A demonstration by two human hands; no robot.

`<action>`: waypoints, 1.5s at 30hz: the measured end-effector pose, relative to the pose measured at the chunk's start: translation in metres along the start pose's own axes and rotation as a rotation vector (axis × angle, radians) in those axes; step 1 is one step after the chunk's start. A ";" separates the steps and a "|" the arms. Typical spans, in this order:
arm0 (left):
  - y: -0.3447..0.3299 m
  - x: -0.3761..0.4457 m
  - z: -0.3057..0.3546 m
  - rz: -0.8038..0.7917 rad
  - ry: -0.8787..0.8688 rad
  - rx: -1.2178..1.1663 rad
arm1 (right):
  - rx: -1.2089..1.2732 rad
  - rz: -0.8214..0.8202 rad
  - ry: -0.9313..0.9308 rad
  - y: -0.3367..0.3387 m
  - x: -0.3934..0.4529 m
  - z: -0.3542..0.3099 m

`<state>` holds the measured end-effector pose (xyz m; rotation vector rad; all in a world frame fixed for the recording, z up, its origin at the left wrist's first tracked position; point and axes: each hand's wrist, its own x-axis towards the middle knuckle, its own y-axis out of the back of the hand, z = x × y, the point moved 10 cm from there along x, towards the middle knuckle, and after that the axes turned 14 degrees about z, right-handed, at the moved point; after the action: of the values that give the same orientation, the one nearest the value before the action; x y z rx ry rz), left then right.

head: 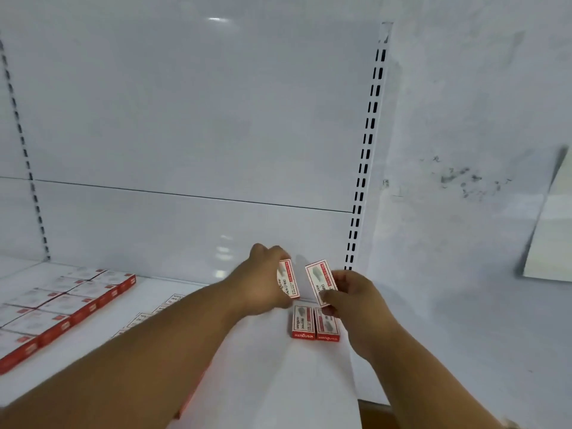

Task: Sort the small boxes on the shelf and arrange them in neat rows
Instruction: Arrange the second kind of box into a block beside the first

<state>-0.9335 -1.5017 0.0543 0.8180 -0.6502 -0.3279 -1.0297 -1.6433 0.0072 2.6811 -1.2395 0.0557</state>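
Observation:
My left hand grips a small red-and-white box near the back of the white shelf. Just to its right, my right hand pinches a second box, tilted and lifted off the shelf. Below both hands, two more boxes lie flat side by side, red ends facing me. A block of the same boxes sits in rows at the far left. Further boxes lie behind my left forearm, mostly hidden.
The shelf's white back panel rises behind the hands. A slotted upright marks the shelf's right end, with a scuffed wall beyond. A pale board leans at the far right. The shelf's front edge runs lower right.

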 end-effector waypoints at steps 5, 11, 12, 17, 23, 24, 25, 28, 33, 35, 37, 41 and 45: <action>0.030 -0.014 -0.042 0.042 0.317 -0.576 | 0.282 -0.153 -0.139 -0.045 -0.012 -0.015; 0.067 -0.029 -0.091 0.028 0.593 -1.055 | 0.304 -0.197 -0.156 -0.084 -0.032 -0.039; 0.074 -0.030 -0.099 0.034 0.588 -1.021 | 0.288 -0.175 -0.161 -0.090 -0.034 -0.040; 0.108 -0.029 -0.134 0.143 0.371 -0.394 | 0.100 -0.054 -0.126 -0.116 -0.045 -0.043; 0.103 -0.030 -0.165 0.109 0.268 -0.106 | -0.049 0.089 -0.075 -0.143 -0.062 -0.037; 0.100 -0.030 -0.169 0.087 0.248 -0.077 | -0.115 0.105 -0.051 -0.146 -0.063 -0.035; 0.096 -0.030 -0.171 0.064 0.229 -0.059 | -0.199 0.105 -0.027 -0.149 -0.065 -0.033; 0.085 -0.029 -0.178 0.010 0.180 -0.063 | -0.417 0.057 0.018 -0.160 -0.070 -0.028; 0.072 -0.028 -0.180 -0.051 0.101 -0.018 | -0.666 0.003 0.098 -0.168 -0.078 -0.028; 0.067 -0.026 -0.180 -0.067 0.068 0.015 | -0.696 -0.003 0.093 -0.168 -0.079 -0.024; 0.065 -0.024 -0.179 -0.084 0.049 0.027 | -0.732 0.000 0.106 -0.167 -0.080 -0.023; 0.063 -0.021 -0.173 -0.112 0.007 0.050 | -0.747 0.047 0.158 -0.161 -0.080 -0.027; 0.070 -0.019 -0.156 -0.078 -0.079 0.168 | -0.748 0.099 0.244 -0.147 -0.073 -0.035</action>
<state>-0.8449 -1.3581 0.0203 0.9968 -0.7280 -0.3818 -0.9642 -1.4884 0.0111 1.9094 -1.0429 -0.0562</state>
